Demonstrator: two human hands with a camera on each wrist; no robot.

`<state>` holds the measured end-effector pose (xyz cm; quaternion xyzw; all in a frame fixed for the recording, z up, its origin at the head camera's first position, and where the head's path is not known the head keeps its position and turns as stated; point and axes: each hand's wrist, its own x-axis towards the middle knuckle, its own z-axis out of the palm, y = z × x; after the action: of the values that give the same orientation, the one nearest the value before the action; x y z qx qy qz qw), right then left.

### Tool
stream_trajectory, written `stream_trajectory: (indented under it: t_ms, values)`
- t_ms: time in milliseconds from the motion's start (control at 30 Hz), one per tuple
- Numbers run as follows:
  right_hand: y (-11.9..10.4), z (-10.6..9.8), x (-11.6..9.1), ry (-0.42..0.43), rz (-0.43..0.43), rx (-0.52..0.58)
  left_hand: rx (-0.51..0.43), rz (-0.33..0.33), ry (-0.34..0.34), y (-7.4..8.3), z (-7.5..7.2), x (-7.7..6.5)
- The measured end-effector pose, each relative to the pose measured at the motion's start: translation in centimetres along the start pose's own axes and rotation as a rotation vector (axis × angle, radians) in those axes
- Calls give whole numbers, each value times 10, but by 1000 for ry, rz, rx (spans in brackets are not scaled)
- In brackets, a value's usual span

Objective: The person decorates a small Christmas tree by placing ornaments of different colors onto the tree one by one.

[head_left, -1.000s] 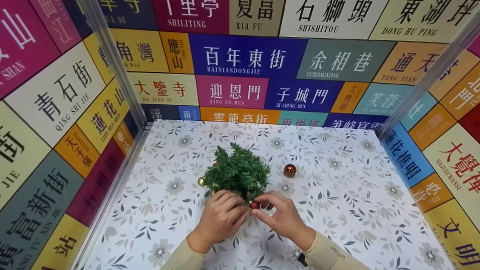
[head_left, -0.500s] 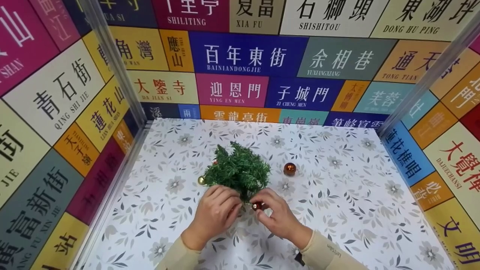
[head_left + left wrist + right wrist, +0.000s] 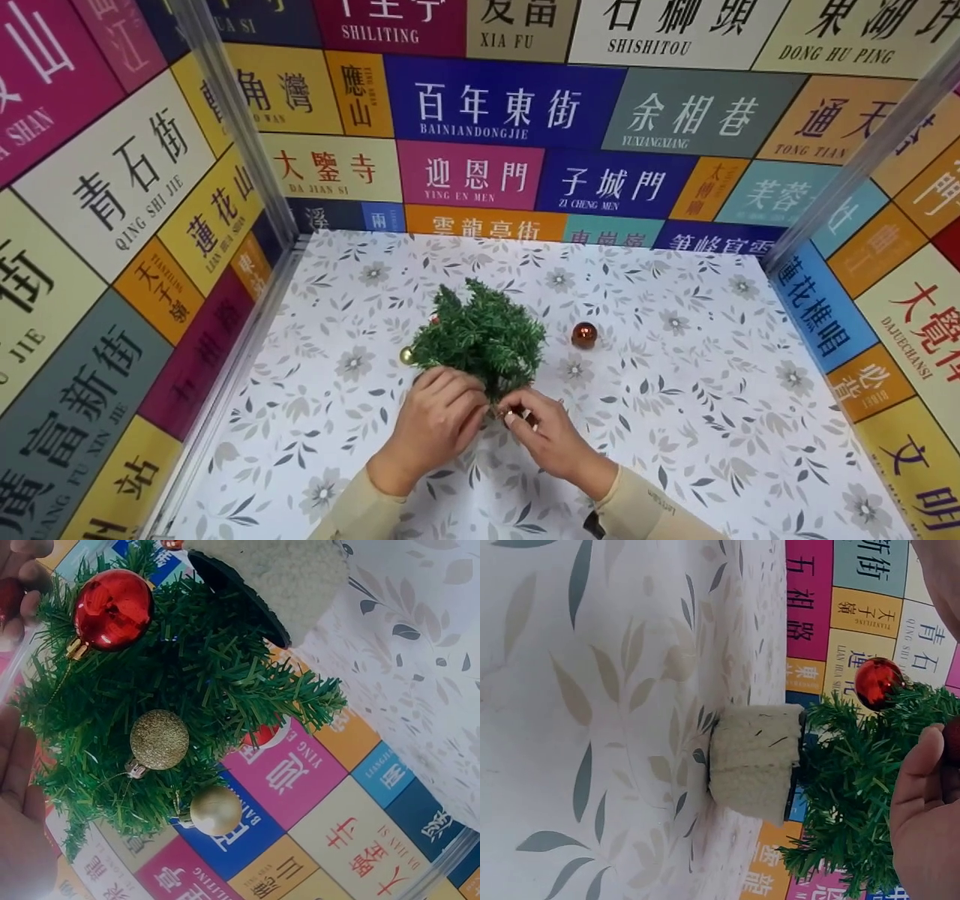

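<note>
A small green Christmas tree (image 3: 480, 330) stands on the table, its pale fuzzy base (image 3: 754, 761) showing in the right wrist view. At its near side, my left hand (image 3: 441, 416) has curled fingers and pinches a front branch; the fingertips are partly hidden. My right hand (image 3: 551, 435) pinches a small dark red bauble (image 3: 952, 741) between thumb and fingers, close against the branches. A shiny red bauble (image 3: 112, 609), a glittery gold bauble (image 3: 159, 739) and a smooth gold bauble (image 3: 215, 810) hang on the tree in the left wrist view.
One shiny reddish-brown bauble (image 3: 584, 335) lies on the table to the right of the tree. A white floral cloth (image 3: 675, 420) covers the table. Colourful sign-printed panels (image 3: 502, 105) wall in the back and both sides.
The right hand has turned the red bauble inward, so its fingers cover more of it. Both hands stay at the tree's near side, and the head view has shifted slightly.
</note>
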<state>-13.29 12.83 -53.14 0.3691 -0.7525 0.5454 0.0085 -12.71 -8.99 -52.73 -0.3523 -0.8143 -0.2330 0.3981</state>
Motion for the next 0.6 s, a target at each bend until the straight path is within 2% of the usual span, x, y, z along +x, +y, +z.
stream_trajectory:
  t_ms: [167, 400, 600]
  values:
    - [2, 2, -1, 0, -33, 4, 0, -2, -4, 0, 0, -2]
    - [3, 6, 0, 68, -143, -28, 1, 7, -12, -1, 1, -5]
    - [4, 8, 0, 70, -186, -40, 4, 4, -29, -1, 0, -12]
